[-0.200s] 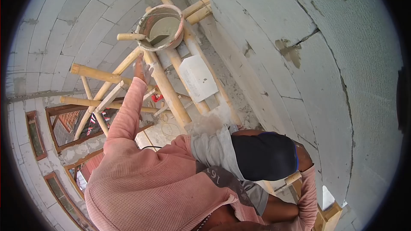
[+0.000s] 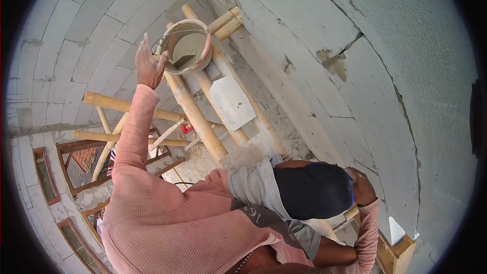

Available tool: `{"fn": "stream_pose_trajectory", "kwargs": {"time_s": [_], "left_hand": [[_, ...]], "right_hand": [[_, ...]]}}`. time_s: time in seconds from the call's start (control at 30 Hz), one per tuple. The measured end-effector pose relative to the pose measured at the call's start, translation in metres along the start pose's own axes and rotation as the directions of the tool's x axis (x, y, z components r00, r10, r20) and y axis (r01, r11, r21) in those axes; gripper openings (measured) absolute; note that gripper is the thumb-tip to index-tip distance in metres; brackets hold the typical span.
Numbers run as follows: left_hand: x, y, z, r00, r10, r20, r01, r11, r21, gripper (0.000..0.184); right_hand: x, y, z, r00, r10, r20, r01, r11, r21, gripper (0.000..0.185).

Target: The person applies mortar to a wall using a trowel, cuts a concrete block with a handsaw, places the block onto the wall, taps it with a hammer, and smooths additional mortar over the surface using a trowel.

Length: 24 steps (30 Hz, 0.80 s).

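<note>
Clearly centred at the upper left is a round, mortar-crusted bucket (image 2: 204,62) with a thin wire handle, holding wet grey mortar (image 2: 192,44); it sits on bamboo poles, near the far end of a platform. A trowel (image 2: 183,61) with a flat metal blade and a pale handle leans inside the bucket, at the rim nearest the left hand (image 2: 150,66). That hand, whitened with dust, has its fingers held straight and close together, the thumb set apart beside the trowel handle; whether it touches the handle cannot be told. The right hand (image 2: 362,187) is beside a dark navy cloth with a blue edge (image 2: 314,187) over the person's leg; its fingers are too shadowed to read. Past the bucket, open gaps separate the long poles, and a wider strip of rubble-strewn floor (image 2: 271,99) lies between them and the grey block wall (image 2: 324,91) on the right. Counted: one bucket, one trowel, three long yellow bamboo poles (image 2: 195,114) running roughly side by side, two short thick bamboo ends (image 2: 227,24) just beyond the bucket, and one pale flat board (image 2: 232,102) with cut corners, laid across the poles. One small red object (image 2: 186,129) shows below, left of the poles.
</note>
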State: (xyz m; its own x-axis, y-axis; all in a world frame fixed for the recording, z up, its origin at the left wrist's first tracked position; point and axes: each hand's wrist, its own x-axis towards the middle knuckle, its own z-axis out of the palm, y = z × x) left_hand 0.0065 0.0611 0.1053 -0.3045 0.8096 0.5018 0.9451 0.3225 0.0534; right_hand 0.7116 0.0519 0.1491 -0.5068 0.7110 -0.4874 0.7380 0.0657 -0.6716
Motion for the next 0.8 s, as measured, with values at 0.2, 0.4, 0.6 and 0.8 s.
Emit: {"fn": "stream_pose_trajectory", "kwargs": {"time_s": [0.2,0.4,0.6,0.8], "left_hand": [[0.093,-0.043,0.028,0.755,-0.088,0.650,0.318,0.916,-0.246,0.061],[0.142,0.041,-0.004,0.655,-0.268,0.706,0.656,0.666,-0.355,0.039],[0.144,0.104,-0.129,0.659,-0.112,0.744,0.727,0.349,-0.591,0.029],[0.117,0.179,-0.195,0.644,0.005,0.765,0.694,0.417,-0.587,0.026]], "right_hand": [[-0.018,0.012,0.003,0.999,-0.012,0.033,0.010,0.999,0.050,0.021],[-0.034,0.018,0.009,0.998,-0.002,0.058,0.014,0.981,-0.193,0.032],[-0.056,0.031,0.004,1.000,-0.026,-0.002,0.026,0.982,-0.188,0.045],[-0.041,0.029,-0.002,0.966,-0.053,0.255,0.088,0.988,-0.128,0.041]]}}
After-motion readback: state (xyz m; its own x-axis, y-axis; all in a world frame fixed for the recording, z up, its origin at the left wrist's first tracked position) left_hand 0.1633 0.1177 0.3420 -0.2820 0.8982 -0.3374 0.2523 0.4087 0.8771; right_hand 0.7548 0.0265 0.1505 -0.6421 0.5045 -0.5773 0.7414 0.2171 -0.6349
